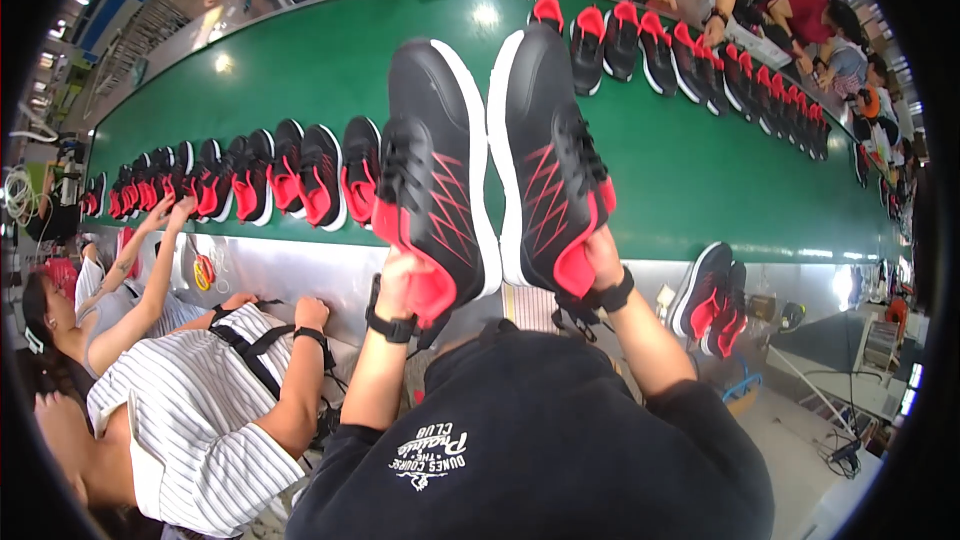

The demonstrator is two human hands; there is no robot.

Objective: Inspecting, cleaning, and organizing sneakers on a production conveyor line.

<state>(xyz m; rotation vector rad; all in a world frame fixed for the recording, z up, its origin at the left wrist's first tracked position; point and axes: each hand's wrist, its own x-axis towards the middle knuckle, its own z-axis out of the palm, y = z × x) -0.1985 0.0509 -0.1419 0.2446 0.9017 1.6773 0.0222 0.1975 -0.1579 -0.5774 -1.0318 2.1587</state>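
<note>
Two black sneakers with red linings and white soles are raised over the green belt, toes pointing away from me and soles facing each other, almost touching. My left hand [400, 278] holds the left sneaker [432, 105] at its red heel collar. At the same part of the right sneaker [532, 105] is my right hand [604, 258], gripping it. Some fingers of both hands are hidden by the shoe openings. Black laces and red zigzag lines show on the outer sides.
A green conveyor belt [620, 175] carries a row of similar sneakers [320, 175] at left and another row [690, 60] at far right. A sneaker pair [710, 298] rests on the metal edge at right. Co-workers stand at left, one in a striped shirt [190, 410], and across the belt.
</note>
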